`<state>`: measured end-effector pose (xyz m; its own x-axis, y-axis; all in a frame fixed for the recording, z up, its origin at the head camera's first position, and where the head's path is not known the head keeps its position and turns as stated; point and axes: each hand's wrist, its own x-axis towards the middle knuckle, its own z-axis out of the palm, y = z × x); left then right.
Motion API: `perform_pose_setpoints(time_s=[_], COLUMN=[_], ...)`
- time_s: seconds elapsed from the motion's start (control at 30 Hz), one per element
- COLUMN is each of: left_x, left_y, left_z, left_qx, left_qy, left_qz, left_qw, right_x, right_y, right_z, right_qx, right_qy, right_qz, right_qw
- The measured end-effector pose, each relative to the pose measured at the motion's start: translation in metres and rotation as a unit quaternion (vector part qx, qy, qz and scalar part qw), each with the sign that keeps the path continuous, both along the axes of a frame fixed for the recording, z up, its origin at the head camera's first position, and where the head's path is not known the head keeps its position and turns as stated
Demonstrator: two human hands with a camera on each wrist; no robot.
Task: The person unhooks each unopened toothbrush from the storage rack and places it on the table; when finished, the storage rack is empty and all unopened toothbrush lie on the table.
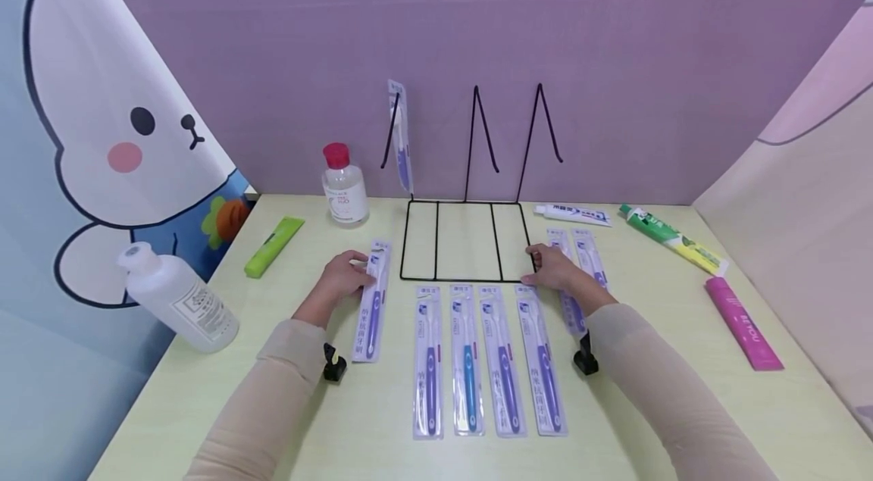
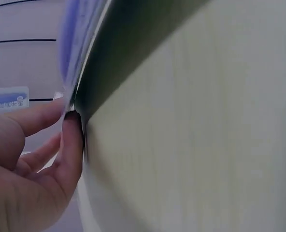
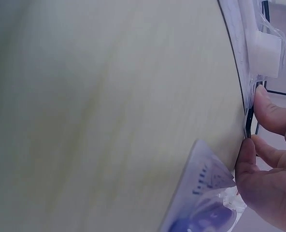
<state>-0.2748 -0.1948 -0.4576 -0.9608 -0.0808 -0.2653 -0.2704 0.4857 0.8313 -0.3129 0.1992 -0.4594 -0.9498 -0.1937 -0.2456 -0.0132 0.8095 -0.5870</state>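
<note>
My left hand (image 1: 343, 275) pinches the edge of a packaged purple toothbrush (image 1: 371, 307) left of the black wire rack (image 1: 436, 242). In the left wrist view, the thumb and fingers (image 2: 73, 145) meet at the edge of the pack. My right hand (image 1: 555, 269) grips the rack's front right corner between thumb and fingers; the right wrist view shows the thumb (image 3: 268, 111) against the black wire. Another packaged toothbrush (image 1: 402, 148) hangs on the rack's left hook. Several packs, one with a blue-handled toothbrush (image 1: 470, 386), lie in a row before the rack.
Two more toothbrush packs lie beneath and beside the right forearm, including one pack (image 1: 590, 257). A red-capped bottle (image 1: 346, 197), a green tube (image 1: 274, 246) and a white bottle (image 1: 180, 299) stand or lie left. Toothpaste tubes, including a pink tube (image 1: 743, 326), lie right.
</note>
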Motion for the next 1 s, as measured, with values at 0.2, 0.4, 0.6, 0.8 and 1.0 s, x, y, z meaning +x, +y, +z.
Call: perform_pose_setpoints(time_s=[0.2,0.4,0.6,0.8,1.0], left_x=[-0.003,-0.020,-0.048,-0.078,-0.096], left_y=[-0.002,0.003,0.006,0.015,0.031], left_z=[0.006,0.035,0.066,0.085,0.101], left_qx=[-0.125,-0.167,-0.125,-0.066,-0.005], left_qy=[-0.021,0.001,0.099,0.173,0.215], left_qz=[-0.057,-0.097,-0.098,-0.069,-0.024], left_qw=[0.9903,0.9812,0.9824,0.9803,0.9764], right_x=[0.001,0.003,0.004,0.002,0.003], right_y=[0.000,0.001,-0.001,0.000,-0.001], right_z=[-0.001,0.000,0.001,-0.001,0.001], right_qx=[0.001,-0.002,-0.018,-0.005,0.003], right_qy=[-0.001,-0.004,-0.008,0.001,0.007], right_qz=[-0.001,-0.005,-0.004,-0.003,0.001], right_qw=[1.000,1.000,1.000,1.000,1.000])
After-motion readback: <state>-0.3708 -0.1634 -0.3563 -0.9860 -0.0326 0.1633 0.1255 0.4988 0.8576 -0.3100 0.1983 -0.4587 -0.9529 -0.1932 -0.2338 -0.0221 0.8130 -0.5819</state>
